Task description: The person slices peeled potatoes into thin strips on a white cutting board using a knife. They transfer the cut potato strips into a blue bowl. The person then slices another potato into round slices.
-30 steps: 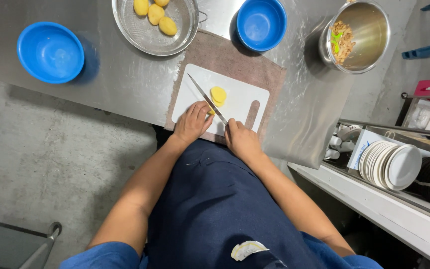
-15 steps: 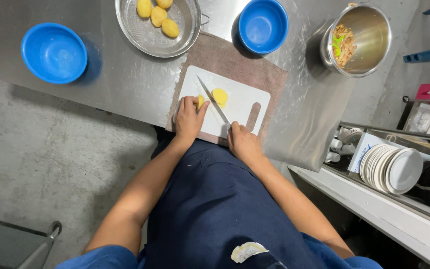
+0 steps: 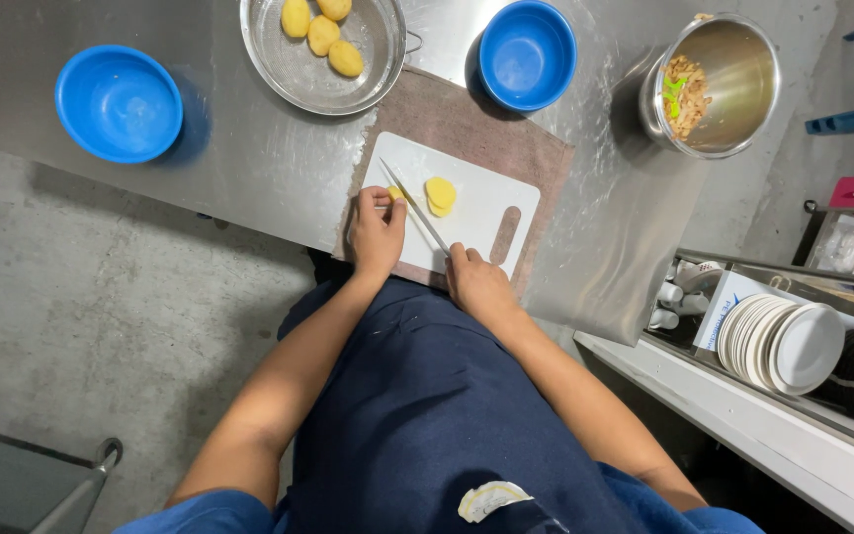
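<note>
Mid-slicing, I judge: my left hand [image 3: 376, 232] pins a peeled potato piece [image 3: 394, 193] on the white cutting board [image 3: 481, 222]; my right hand [image 3: 476, 282] is clenched round the knife [image 3: 413, 206]; next cut needs fingertips tucked clear.

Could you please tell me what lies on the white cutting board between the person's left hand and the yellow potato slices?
In the head view, the knife blade runs diagonally between the left hand and the potato slices; the right hand holds its handle.

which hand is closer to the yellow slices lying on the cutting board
Left. The left hand sits just beside the yellow slices, on their left; the right hand grips the knife nearer the body.
</note>
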